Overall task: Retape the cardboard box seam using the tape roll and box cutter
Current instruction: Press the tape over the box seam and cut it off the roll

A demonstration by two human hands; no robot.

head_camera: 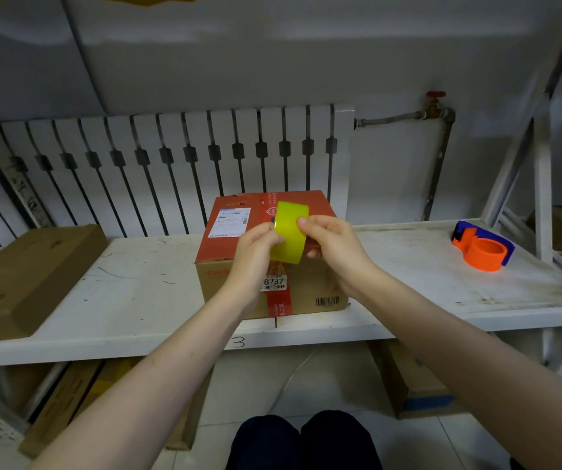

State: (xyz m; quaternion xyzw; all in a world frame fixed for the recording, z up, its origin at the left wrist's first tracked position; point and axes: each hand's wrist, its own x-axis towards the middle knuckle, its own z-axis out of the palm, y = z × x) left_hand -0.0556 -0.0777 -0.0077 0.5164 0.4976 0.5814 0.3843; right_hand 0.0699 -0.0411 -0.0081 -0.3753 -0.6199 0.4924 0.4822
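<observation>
A cardboard box [238, 228] with a red printed top, a white shipping label and a red tape strip down its middle stands on the white shelf [137, 286]. Above its front edge I hold a yellow-green tape roll [289, 228] on edge between both hands. My left hand [255, 249] pinches the roll's left side with thumb and fingertips. My right hand [330, 245] grips the right side, fingers curled around it. No box cutter is visible.
An orange and blue tape dispenser [483, 247] lies at the shelf's right end. A flat brown carton [25, 279] lies at the left end. A white radiator [171, 164] and a pipe with a red valve [437, 106] stand behind. More cartons lie under the shelf.
</observation>
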